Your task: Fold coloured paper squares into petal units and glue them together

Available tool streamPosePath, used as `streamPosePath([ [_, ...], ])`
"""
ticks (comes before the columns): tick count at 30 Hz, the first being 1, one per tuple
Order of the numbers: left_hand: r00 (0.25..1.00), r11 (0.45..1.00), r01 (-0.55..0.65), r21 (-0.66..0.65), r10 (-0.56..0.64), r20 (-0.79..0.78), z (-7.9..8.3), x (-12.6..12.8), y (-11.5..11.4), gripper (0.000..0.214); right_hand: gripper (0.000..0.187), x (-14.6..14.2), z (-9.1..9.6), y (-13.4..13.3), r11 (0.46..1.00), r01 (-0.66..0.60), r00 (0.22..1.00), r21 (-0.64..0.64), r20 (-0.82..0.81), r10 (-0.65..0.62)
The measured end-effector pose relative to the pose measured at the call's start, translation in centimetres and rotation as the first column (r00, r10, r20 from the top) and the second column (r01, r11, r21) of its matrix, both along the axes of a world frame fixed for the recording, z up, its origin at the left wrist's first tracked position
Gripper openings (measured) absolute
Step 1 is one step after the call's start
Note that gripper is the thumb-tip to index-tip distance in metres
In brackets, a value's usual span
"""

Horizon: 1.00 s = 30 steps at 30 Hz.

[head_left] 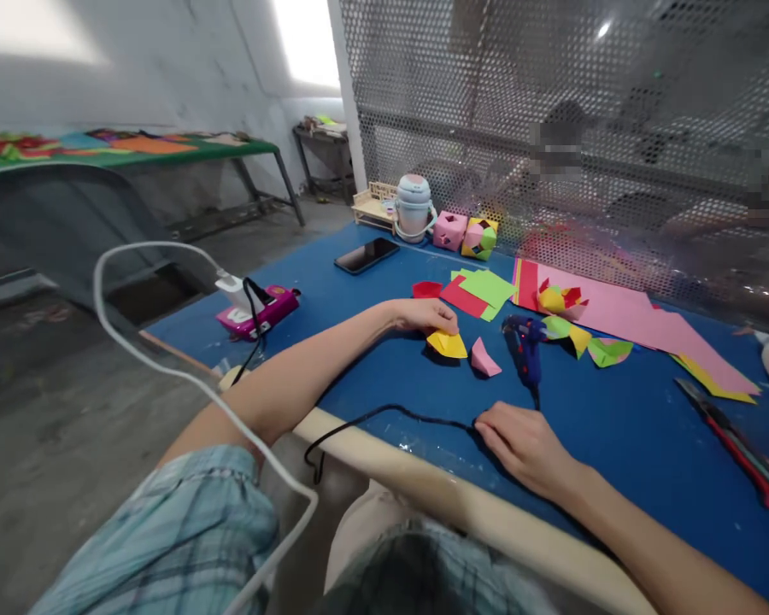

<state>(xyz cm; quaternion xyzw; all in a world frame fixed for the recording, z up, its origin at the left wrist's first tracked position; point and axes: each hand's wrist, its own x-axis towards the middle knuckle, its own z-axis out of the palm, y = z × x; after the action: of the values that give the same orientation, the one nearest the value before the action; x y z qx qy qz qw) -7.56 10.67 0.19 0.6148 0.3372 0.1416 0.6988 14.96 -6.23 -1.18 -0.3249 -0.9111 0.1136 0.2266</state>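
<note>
The left hand (426, 316) pinches a yellow paper piece (447, 345) over the blue tabletop (372, 371), near a pink paper piece (485, 359) and a glue gun (528, 350). The right hand's (522, 440) curled fingers meet a black cord (423, 418); I cannot tell whether they grip it.
</note>
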Motion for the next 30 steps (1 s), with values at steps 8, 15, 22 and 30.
streamPosePath([
  [8, 0.997, 0.996, 0.083, -0.030, -0.083, 0.003, -0.4, -0.1, 1.5, 0.025, 0.027, -0.2, 0.0, 0.0, 0.989, -0.040, 0.992, 0.143, 0.127, 0.022],
  [15, 0.996, 0.990, 0.088, -0.113, -0.087, 0.018, -1.0, -0.2, 2.2, 0.026, 0.026, -0.3, 0.1, 0.0, 0.979, -0.069, 0.989, 0.190, 0.139, 0.042],
  [22, 0.995, 0.988, 0.096, -0.121, -0.094, 0.022, -1.0, -0.2, 2.3, 0.026, 0.026, -0.3, 0.0, 0.1, 0.978, -0.072, 0.988, 0.195, 0.145, 0.043],
  [30, 0.999, 0.994, 0.047, -0.103, -0.044, 0.029, -1.0, -0.3, 2.0, 0.024, 0.024, -0.1, -0.5, 0.1, 0.982, -0.074, 0.988, 0.175, 0.150, 0.048],
])
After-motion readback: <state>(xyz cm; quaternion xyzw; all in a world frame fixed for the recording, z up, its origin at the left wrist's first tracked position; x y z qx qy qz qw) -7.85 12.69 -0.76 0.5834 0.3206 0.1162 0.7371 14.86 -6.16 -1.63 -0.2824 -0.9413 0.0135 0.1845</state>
